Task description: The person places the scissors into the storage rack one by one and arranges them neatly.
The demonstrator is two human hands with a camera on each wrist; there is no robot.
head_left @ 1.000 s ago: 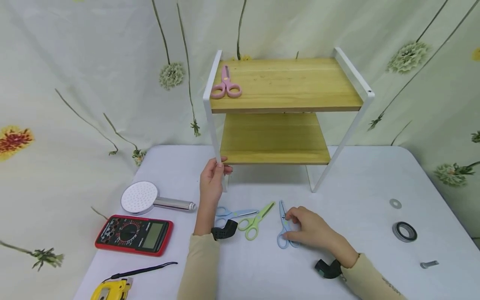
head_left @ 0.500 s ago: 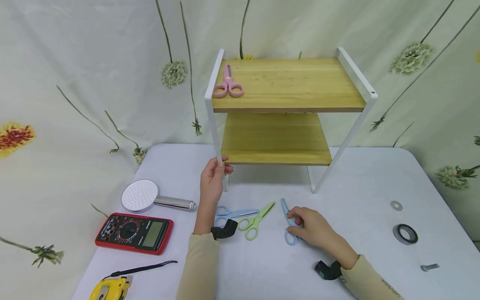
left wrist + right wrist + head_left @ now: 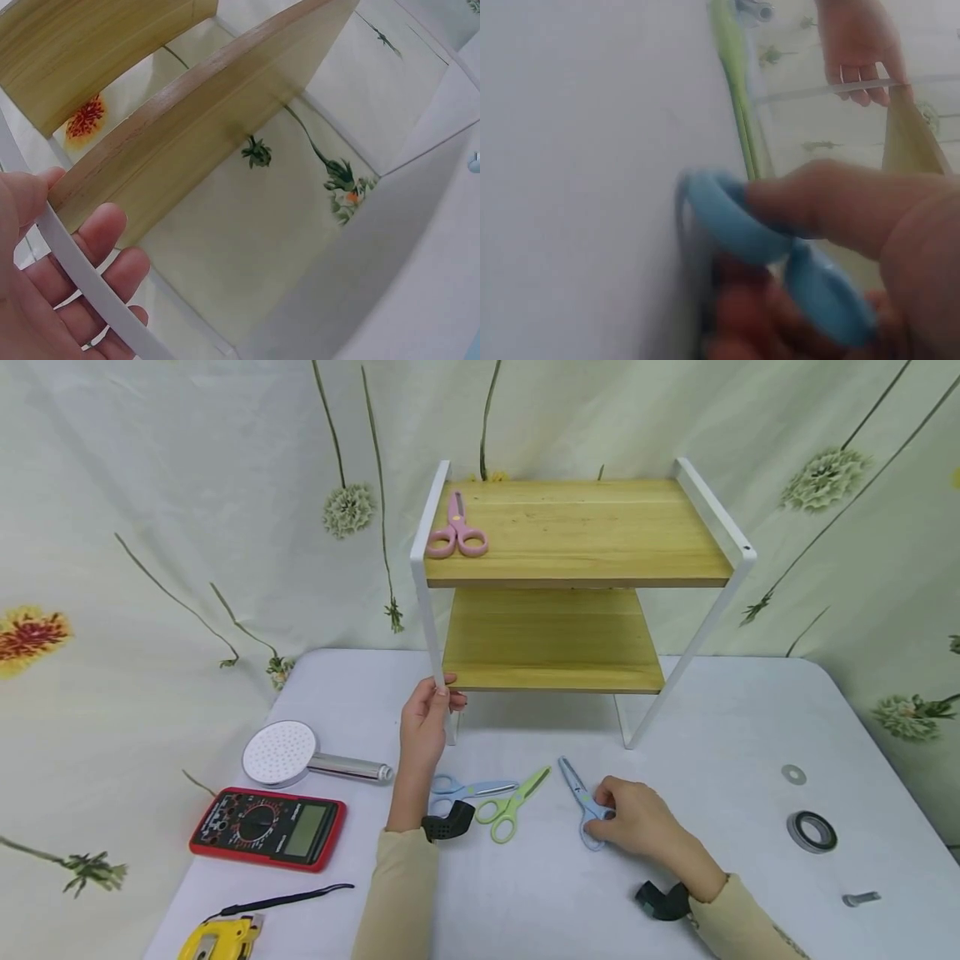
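Observation:
My left hand [image 3: 425, 720] grips the left white leg [image 3: 71, 251] of a two-tier wooden shelf [image 3: 585, 532], fingers curled round it beside the lower board [image 3: 202, 112]. At the front of the table my right hand [image 3: 639, 820] pinches light blue scissors [image 3: 582, 795] by their handle loops [image 3: 739, 229]; the blades point away and to the left. Left of them lie green scissors [image 3: 513, 804] and a second blue pair [image 3: 472, 788], partly hidden behind the left wrist. Pink scissors [image 3: 456, 531] rest on the upper board's left end.
On the left are a shower head [image 3: 281, 753], a red multimeter [image 3: 268, 828], a black thin tool [image 3: 281, 902] and a yellow tape measure [image 3: 221, 938]. A washer [image 3: 793, 774], a black ring [image 3: 812, 832] and a bolt [image 3: 861, 899] lie on the right.
My right hand has shifted slightly right with the blue scissors, whose handles have swung right so the blades slant more to the left. My left hand has stayed on the shelf leg.

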